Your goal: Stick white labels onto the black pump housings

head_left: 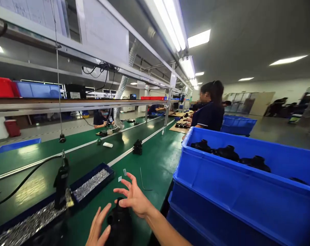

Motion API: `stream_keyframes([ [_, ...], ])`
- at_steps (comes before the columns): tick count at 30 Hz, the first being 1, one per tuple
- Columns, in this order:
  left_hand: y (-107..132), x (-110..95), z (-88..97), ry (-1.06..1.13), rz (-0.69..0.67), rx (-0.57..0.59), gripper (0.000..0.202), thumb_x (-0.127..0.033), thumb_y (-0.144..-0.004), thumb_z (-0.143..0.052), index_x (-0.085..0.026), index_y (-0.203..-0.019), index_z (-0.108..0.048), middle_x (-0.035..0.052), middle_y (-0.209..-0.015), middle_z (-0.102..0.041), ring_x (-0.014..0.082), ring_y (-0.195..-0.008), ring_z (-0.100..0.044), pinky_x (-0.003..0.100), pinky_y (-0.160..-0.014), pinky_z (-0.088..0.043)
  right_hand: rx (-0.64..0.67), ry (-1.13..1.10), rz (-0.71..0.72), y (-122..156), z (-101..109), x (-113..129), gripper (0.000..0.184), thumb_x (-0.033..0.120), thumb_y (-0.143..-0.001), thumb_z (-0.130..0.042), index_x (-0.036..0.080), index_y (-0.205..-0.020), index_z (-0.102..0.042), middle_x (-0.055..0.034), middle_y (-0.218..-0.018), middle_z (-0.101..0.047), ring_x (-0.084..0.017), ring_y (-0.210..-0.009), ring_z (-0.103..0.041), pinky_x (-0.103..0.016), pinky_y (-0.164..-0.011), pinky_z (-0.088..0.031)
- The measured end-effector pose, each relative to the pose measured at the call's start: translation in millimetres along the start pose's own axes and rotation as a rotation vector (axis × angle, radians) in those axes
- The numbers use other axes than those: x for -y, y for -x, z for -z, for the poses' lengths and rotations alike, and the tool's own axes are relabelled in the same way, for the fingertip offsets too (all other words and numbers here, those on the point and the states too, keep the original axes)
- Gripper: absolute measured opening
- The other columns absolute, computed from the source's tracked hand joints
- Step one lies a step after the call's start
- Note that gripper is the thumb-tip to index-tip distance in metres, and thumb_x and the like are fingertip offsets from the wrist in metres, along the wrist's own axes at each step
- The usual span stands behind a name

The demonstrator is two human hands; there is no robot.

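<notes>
A black, rounded housing with a short neck (120,225) stands on the green bench at the bottom of the view. My right hand (137,198) reaches over it with fingers spread, its thumb at the neck. Two small pale stickers, one (124,172) at the index fingertip and another (119,178) near the middle fingertip, look stuck to the fingers, though contact is not certain. To the left of the housing is my left hand (98,227), fingers apart and stretched upward; whether it touches the housing is unclear.
Blue trays of metal pins (92,184) lie left, with a hanging power screwdriver (60,184) over them. A bent hex key (142,179) and black part (137,147) are ahead. A blue crate (237,191) of black housings stands right. A co-worker (208,112) is beyond.
</notes>
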State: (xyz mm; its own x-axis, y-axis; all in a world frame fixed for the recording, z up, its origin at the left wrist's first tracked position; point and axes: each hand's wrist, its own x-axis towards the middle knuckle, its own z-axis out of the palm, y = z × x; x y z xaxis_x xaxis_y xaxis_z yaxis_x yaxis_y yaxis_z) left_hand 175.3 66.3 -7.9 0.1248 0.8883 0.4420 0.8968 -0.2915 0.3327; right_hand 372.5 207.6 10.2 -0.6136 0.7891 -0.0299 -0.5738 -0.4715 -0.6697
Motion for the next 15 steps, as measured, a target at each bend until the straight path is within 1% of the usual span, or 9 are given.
stream_keyframes([
  [2, 5.4, -9.5, 10.3, 0.154, 0.003, 0.082, 0.081, -0.003, -0.104, -0.04, -0.044, -0.172, -0.024, 0.0106, -0.154, -0.054, 0.029, -0.148, -0.052, 0.048, -0.112, -0.056, 0.014, -0.002, -0.022, 7.6, -2.9, -10.5, 0.113, 0.021, -0.056, -0.093, 0.03, -0.146, -0.025, -0.0192, -0.164, -0.013, -0.032, -0.137, -0.055, -0.042, -0.093, -0.056],
  [4, 2.4, -21.6, 23.2, 0.3, -0.125, 0.067, 0.084, -0.008, -0.1, -0.055, -0.041, -0.17, -0.025, 0.015, -0.162, -0.042, 0.0352, -0.149, -0.048, 0.053, -0.114, -0.053, -0.009, 0.131, 0.076, 17.6, -5.6, -17.7, 0.101, 0.031, -0.072, -0.09, 0.03, -0.148, -0.024, -0.0173, -0.162, -0.022, -0.028, -0.138, -0.053, -0.04, -0.096, -0.054],
  [5, -0.9, -26.7, 28.5, 0.333, -0.19, 0.039, 0.089, -0.009, -0.095, -0.064, -0.037, -0.17, -0.024, 0.0184, -0.164, -0.034, 0.0389, -0.15, -0.045, 0.056, -0.115, -0.051, -0.05, 0.228, 0.153, 24.1, -7.2, -19.0, 0.092, 0.035, -0.081, -0.085, 0.029, -0.149, -0.023, -0.016, -0.159, -0.031, -0.024, -0.134, -0.053, -0.038, -0.095, -0.053],
  [7, -7.7, -33.1, 35.4, 0.315, -0.267, 0.003, 0.098, -0.01, -0.088, -0.077, -0.027, -0.168, -0.023, 0.0259, -0.164, -0.025, 0.042, -0.152, -0.039, 0.059, -0.115, -0.049, -0.129, 0.376, 0.259, 39.4, -10.5, -17.8, 0.076, 0.038, -0.093, -0.074, 0.027, -0.148, -0.023, -0.0129, -0.138, -0.053, -0.019, -0.115, -0.056, -0.034, -0.086, -0.05],
  [8, -10.4, -34.3, 36.9, 0.289, -0.261, -0.003, 0.096, -0.012, -0.088, -0.078, -0.022, -0.166, -0.024, 0.0286, -0.163, -0.026, 0.0404, -0.152, -0.039, 0.057, -0.115, -0.049, -0.132, 0.404, 0.261, 47.6, -11.9, -16.2, 0.071, 0.04, -0.097, -0.071, 0.024, -0.147, -0.023, -0.0102, -0.123, -0.06, -0.018, -0.103, -0.056, -0.033, -0.081, -0.047],
  [9, -12.4, -34.4, 37.6, 0.264, -0.24, -0.004, 0.091, -0.014, -0.09, -0.078, -0.018, -0.165, -0.024, 0.0301, -0.161, -0.029, 0.0378, -0.153, -0.039, 0.056, -0.115, -0.049, -0.104, 0.405, 0.232, 55.5, -13.1, -14.8, 0.07, 0.043, -0.098, -0.069, 0.022, -0.146, -0.023, -0.0071, -0.109, -0.062, -0.017, -0.091, -0.054, -0.031, -0.076, -0.043],
  [11, -14.2, -33.0, 37.1, 0.241, -0.201, -0.013, 0.086, -0.021, -0.094, -0.077, -0.014, -0.162, -0.027, 0.0306, -0.158, -0.033, 0.0345, -0.153, -0.039, 0.053, -0.116, -0.05, -0.016, 0.386, 0.123, 69.2, -14.3, -13.7, 0.075, 0.045, -0.097, -0.071, 0.02, -0.147, -0.022, -0.003, -0.096, -0.061, -0.014, -0.079, -0.05, -0.03, -0.071, -0.037],
  [13, -13.9, -31.7, 35.9, 0.231, -0.169, -0.026, 0.083, -0.024, -0.095, -0.077, -0.013, -0.161, -0.029, 0.0295, -0.157, -0.035, 0.0325, -0.154, -0.039, 0.05, -0.117, -0.049, 0.007, 0.438, 0.047, 78.6, -14.7, -15.4, 0.077, 0.042, -0.095, -0.072, 0.018, -0.149, -0.023, -0.0023, -0.094, -0.062, -0.014, -0.075, -0.049, -0.03, -0.069, -0.035],
  [15, -12.5, -31.1, 35.0, 0.229, -0.168, -0.014, 0.084, -0.023, -0.094, -0.078, -0.013, -0.161, -0.03, 0.0285, -0.158, -0.034, 0.0313, -0.154, -0.038, 0.048, -0.12, -0.047, 0.0, 0.525, 0.017, 83.9, -14.9, -18.5, 0.075, 0.038, -0.096, -0.068, 0.018, -0.153, -0.023, -0.002, -0.095, -0.064, -0.013, -0.074, -0.049, -0.03, -0.069, -0.036],
])
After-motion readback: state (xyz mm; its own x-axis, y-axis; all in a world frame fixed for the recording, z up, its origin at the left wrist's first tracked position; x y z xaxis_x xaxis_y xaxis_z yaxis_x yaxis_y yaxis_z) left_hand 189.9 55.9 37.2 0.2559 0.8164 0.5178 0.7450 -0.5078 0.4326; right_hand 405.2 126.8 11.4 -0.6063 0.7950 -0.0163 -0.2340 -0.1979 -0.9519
